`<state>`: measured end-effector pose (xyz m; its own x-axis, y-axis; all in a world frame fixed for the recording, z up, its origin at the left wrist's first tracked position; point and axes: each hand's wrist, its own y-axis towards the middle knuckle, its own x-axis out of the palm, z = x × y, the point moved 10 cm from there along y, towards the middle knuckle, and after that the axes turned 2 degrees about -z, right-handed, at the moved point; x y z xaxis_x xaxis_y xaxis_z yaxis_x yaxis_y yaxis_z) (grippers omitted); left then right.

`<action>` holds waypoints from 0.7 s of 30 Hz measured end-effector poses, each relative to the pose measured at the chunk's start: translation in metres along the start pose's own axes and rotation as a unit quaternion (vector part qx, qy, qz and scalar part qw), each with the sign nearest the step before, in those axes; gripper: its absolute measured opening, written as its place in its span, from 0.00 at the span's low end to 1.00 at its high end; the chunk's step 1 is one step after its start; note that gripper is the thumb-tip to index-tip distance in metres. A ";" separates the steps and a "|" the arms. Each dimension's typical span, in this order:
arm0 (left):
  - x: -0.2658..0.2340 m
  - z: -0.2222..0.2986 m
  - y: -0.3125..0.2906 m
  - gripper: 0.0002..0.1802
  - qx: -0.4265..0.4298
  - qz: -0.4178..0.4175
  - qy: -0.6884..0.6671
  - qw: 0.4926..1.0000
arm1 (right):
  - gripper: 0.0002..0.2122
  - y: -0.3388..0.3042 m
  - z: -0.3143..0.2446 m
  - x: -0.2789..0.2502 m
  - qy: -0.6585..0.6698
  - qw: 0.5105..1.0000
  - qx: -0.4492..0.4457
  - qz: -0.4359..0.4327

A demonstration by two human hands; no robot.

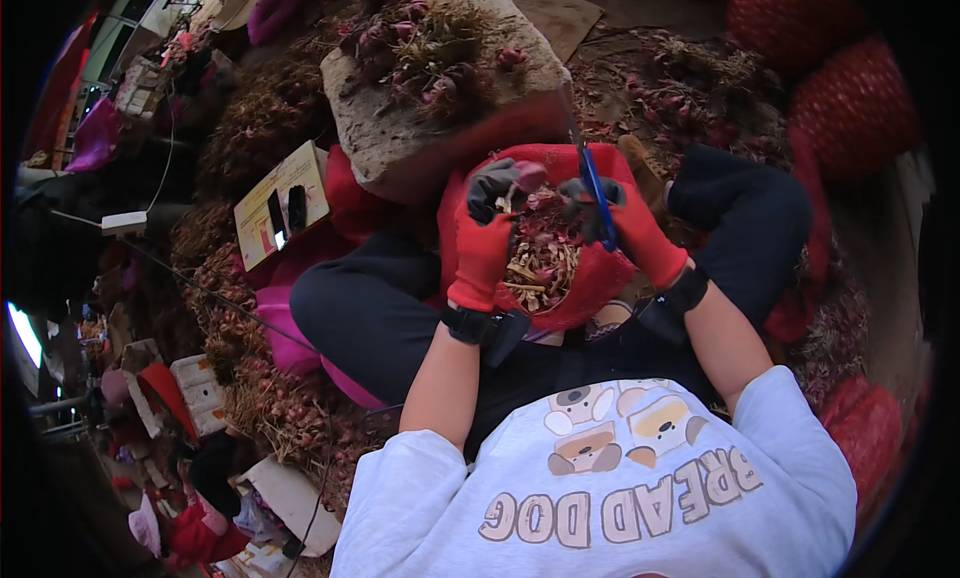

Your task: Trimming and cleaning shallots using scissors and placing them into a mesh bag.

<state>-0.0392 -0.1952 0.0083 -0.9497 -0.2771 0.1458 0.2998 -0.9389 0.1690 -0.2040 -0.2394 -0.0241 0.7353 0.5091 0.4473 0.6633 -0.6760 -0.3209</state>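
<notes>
Work in hand: trimming shallots over a red basin [600,278] held in the lap.

Left hand [485,243], in a red glove with dark fingertips, closed around a single reddish shallot [527,175] at the 12 o'clock rim of the basin. Right hand [630,228], gloved the same way, wrapped around the blue handle of a cutting tool [597,193], probably scissors or a knife; blade hidden among the fingers, exact type not determinable. Tool positioned just beside the shallot, at its 3 o'clock.

Progress, judged from the layout:
- Done: basin already well filled with dry skins, stems and cuttings [545,258], indicating many bulbs processed.
- In process: one bulb held at the cutting position.
- Left: a heap of untrimmed shallots [430,38] with dry tops on a sack-covered block [400,143] at 12 o'clock from the basin; further dry bunches [270,108] spread on the floor at 10 o'clock and 8 o'clock. Substantial stock remaining.

Red mesh sacks [850,108] at 2 o'clock appear full; whether with trimmed bulbs cannot be told.

Estimate: mid-task, large share of work outstanding.
</notes>
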 end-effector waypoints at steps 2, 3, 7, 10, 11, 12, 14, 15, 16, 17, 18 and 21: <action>0.022 0.010 -0.003 0.19 0.022 -0.060 0.041 0.997 | 0.15 0.001 -0.014 0.008 0.026 0.998 -0.062 -0.008; 0.032 0.012 -0.005 0.19 0.033 -0.090 0.061 0.994 | 0.15 0.001 -0.017 0.009 -0.008 0.997 -0.080 -0.011; 0.020 -0.015 -0.016 0.23 -0.112 0.038 -0.153 0.981 | 0.15 0.000 -0.027 0.005 -0.181 0.973 -0.146 -0.008; 0.038 -0.026 -0.019 0.14 -0.200 -0.030 -0.196 0.959 | 0.15 -0.008 -0.031 0.011 -0.236 0.957 -0.166 0.007; 0.042 -0.023 -0.017 0.13 -0.209 -0.037 -0.182 0.960 | 0.14 -0.007 -0.026 0.016 -0.210 0.965 -0.157 -0.007; 0.039 -0.024 -0.014 0.13 -0.196 -0.033 -0.184 0.963 | 0.14 -0.007 -0.022 0.021 -0.183 0.971 -0.149 -0.021; 0.031 -0.030 -0.012 0.14 -0.170 -0.024 -0.190 0.967 | 0.14 -0.009 -0.025 0.031 -0.146 0.982 -0.115 -0.031; 0.032 -0.034 -0.014 0.15 -0.176 -0.033 -0.232 0.956 | 0.14 -0.009 -0.025 0.034 -0.128 0.986 -0.098 -0.035; 0.035 -0.037 -0.015 0.15 -0.182 -0.044 -0.274 0.943 | 0.13 -0.008 -0.018 0.029 -0.108 0.990 -0.080 -0.032; 0.038 -0.040 -0.016 0.16 -0.187 -0.055 -0.316 0.928 | 0.13 -0.006 -0.008 0.021 -0.089 0.994 -0.061 -0.029; 0.033 -0.031 -0.011 0.17 -0.105 -0.091 -0.157 0.978 | 0.13 -0.005 0.000 0.016 -0.069 0.996 -0.043 -0.026; 0.036 -0.013 -0.010 0.20 0.030 -0.143 0.125 0.981 | 0.12 -0.003 0.005 0.008 -0.013 1.000 -0.014 0.014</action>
<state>-0.0771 -0.1983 -0.0008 -0.9859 -0.0525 -0.1589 0.0153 -0.9738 0.2270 -0.1999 -0.2305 -0.0239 0.7567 0.5040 0.4164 0.6392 -0.7041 -0.3093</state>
